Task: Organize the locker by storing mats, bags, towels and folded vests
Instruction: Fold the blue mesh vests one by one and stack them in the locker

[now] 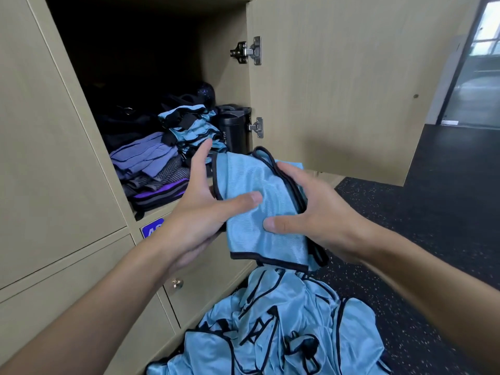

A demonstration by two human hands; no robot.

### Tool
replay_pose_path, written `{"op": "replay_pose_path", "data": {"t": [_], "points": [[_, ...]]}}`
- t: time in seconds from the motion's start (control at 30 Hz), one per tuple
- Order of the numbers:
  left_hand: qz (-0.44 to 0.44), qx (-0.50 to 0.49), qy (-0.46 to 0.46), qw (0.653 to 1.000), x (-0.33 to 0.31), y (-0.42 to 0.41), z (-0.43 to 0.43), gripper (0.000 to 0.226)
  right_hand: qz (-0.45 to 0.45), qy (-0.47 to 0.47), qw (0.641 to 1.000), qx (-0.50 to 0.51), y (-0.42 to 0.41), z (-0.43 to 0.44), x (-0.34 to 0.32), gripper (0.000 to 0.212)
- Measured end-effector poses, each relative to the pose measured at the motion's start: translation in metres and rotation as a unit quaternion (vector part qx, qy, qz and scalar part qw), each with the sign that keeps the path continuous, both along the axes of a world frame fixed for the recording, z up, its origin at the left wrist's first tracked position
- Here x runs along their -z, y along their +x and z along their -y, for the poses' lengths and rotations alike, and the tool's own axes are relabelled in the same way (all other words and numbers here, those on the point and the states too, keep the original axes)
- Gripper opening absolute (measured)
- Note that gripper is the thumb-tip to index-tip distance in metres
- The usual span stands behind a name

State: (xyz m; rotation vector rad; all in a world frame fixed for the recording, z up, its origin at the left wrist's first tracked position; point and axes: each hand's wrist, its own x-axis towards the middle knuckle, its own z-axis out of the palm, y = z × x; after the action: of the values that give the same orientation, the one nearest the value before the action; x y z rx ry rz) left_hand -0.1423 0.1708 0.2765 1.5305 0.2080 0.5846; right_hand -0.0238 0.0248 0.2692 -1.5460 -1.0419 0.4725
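A folded light-blue vest with black trim [259,207] hangs between both hands in front of the open locker [140,77]. My left hand [200,212] grips its left edge, thumb pressed on the front. My right hand [305,207] grips its right edge, thumb on the cloth and fingers curled over the black trim. Inside the locker lie a stack of folded blue vests [192,128], a pile of purple and grey towels [151,169] and a dark bag [127,123] behind them. A heap of loose blue vests [284,328] lies on the floor below.
A black bottle [234,128] stands at the locker's right wall. The locker door [351,85] is swung open to the right. Shut lockers, one with a knob [177,283], sit left and below. Dark speckled flooring [433,212] spreads to the right.
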Motion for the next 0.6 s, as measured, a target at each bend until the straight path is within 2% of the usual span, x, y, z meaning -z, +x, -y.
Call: {"op": "replay_pose_path", "data": {"t": [0.07,0.17,0.23,0.3,0.43,0.53,0.6], "points": [[-0.037,0.025,0.102,0.994,0.0,-0.004,-0.006,0.11,-0.004,0.013,1.0,-0.003,0.0,0.0,-0.003,0.087],[-0.13,0.001,0.293,0.947,0.0,-0.006,-0.016,0.106,-0.011,0.045,0.999,-0.024,0.002,0.003,-0.006,0.059],[-0.14,-0.018,0.342,0.929,-0.001,-0.007,-0.02,0.098,-0.025,0.057,0.997,-0.04,0.001,0.004,-0.008,0.056],[-0.131,0.001,0.344,0.93,-0.003,-0.008,-0.019,0.094,-0.035,0.057,0.996,-0.055,0.0,0.006,-0.011,0.06],[-0.072,0.078,0.268,0.958,-0.003,-0.01,-0.016,0.089,-0.064,0.04,0.994,-0.075,0.003,0.007,-0.013,0.074],[-0.047,0.069,0.276,0.957,-0.003,-0.008,-0.014,0.072,-0.085,0.043,0.994,-0.06,0.008,0.007,-0.014,0.087],[-0.039,0.055,0.255,0.965,-0.004,-0.007,-0.015,0.06,-0.1,0.056,0.993,-0.032,0.01,0.005,-0.015,0.088]]}}
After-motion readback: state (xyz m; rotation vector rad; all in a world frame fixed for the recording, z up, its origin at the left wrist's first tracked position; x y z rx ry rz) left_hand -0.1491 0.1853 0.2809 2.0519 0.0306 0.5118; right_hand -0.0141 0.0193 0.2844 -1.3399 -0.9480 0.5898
